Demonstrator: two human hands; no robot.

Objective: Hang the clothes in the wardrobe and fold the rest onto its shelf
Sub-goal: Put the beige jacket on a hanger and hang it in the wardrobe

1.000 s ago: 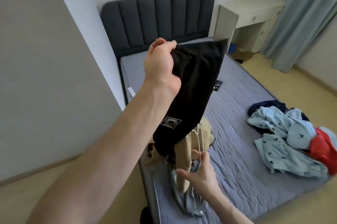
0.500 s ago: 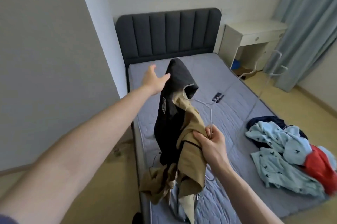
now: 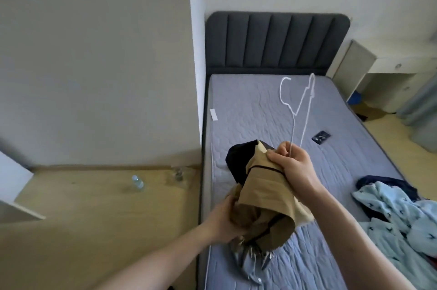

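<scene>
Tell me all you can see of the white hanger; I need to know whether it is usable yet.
The white hanger is thin bent wire, seemingly coated white. Its hook and one bent shoulder point up and away over the bed, clear of it. Two strands run down into the right hand, whose fingers grip them together with the tan garment. Its lower part is hidden in the hand and cloth, so whether it sits inside the garment cannot be told.
</scene>
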